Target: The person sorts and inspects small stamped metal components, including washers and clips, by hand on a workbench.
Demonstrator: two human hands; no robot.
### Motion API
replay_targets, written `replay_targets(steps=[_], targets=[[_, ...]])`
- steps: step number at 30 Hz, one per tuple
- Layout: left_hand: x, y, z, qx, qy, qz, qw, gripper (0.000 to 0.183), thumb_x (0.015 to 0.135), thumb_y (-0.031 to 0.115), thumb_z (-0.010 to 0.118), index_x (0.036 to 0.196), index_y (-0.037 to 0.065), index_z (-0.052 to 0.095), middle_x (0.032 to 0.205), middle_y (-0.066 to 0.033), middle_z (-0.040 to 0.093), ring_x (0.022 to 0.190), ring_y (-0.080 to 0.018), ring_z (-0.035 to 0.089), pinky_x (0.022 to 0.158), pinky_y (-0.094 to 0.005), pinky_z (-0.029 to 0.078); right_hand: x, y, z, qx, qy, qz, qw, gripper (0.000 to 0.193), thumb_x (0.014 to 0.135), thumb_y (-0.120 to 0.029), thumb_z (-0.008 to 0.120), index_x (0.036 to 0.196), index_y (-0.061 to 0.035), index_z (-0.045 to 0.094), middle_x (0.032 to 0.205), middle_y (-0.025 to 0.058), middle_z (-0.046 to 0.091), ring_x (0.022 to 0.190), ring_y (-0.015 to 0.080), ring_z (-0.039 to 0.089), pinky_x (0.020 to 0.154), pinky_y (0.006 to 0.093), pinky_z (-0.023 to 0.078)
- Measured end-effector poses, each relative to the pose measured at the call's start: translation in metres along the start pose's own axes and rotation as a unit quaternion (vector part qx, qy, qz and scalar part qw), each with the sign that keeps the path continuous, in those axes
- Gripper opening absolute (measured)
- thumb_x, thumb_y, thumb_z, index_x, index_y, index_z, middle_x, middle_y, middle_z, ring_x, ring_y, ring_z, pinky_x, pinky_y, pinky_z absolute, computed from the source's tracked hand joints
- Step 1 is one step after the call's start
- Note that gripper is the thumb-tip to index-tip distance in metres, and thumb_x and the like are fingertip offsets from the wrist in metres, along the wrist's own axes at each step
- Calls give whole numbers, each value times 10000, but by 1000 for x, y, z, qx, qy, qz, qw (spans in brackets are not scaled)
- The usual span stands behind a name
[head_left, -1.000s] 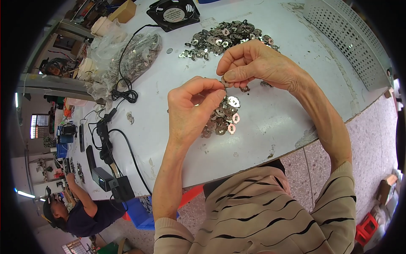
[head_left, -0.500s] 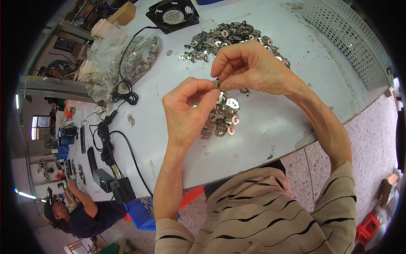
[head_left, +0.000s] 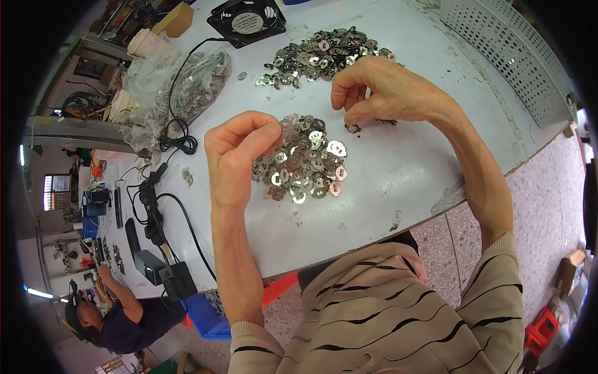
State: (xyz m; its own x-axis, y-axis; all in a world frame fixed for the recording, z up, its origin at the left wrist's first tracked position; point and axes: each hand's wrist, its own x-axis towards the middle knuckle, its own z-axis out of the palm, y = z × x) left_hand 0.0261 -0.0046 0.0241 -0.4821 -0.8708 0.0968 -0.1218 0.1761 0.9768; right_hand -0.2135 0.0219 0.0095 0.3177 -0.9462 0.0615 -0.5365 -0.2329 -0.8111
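Observation:
A near pile of small flat metal discs with cut-outs lies on the white table, some shiny and some dull. At its upper left edge, my left hand is closed in a pinch, and whatever is between thumb and forefinger is too small to make out. To the right of this pile, my right hand hangs low with curled fingers, thumb and forefinger close together. What they hold, if anything, is hidden. Just below its thumb tip lies a small brownish disc. A larger pile of similar discs spreads behind my right hand.
A black fan stands at the back, its cable running left. Clear plastic bags of metal parts lie at the left, near black adapters. A perforated grey basket stands far right. A co-worker sits lower left.
My hands have come apart: the left moved left to the edge of the near pile, the right moved slightly right. More of the near pile shows now. The view has shifted a little.

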Motion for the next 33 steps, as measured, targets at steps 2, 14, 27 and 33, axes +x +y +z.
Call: replay_targets(steps=[2,14,27,33], targets=[[0,2,-6,8,-21,-6,1000,127,765,74,576,723,-33,630,635,-21,575,586,-71,463,563,-211,344,0,5,2,-81,6,-22,996,162,650,-77,669,768,15,607,650,71,591,608,143,581,549,283,451],[-1,-3,-9,208,-73,-80,972,217,784,151,617,680,-39,629,528,20,512,494,-43,401,441,-232,276,0,4,20,-198,-8,-24,980,99,664,-77,588,676,8,539,619,118,552,582,256,536,552,379,396],[-4,-5,30,204,-47,161,965,166,684,-70,654,839,-9,653,748,-53,601,623,-119,585,556,-236,464,1,-11,18,191,-69,66,977,100,779,-104,597,800,-7,605,661,17,574,606,61,509,531,211,402],[-3,-12,31,169,-34,176,969,134,693,-63,658,819,-20,644,740,-60,601,619,-128,587,560,-241,468,1,-11,22,291,-58,75,952,189,737,-91,572,869,31,632,718,86,616,640,122,583,567,218,474]])
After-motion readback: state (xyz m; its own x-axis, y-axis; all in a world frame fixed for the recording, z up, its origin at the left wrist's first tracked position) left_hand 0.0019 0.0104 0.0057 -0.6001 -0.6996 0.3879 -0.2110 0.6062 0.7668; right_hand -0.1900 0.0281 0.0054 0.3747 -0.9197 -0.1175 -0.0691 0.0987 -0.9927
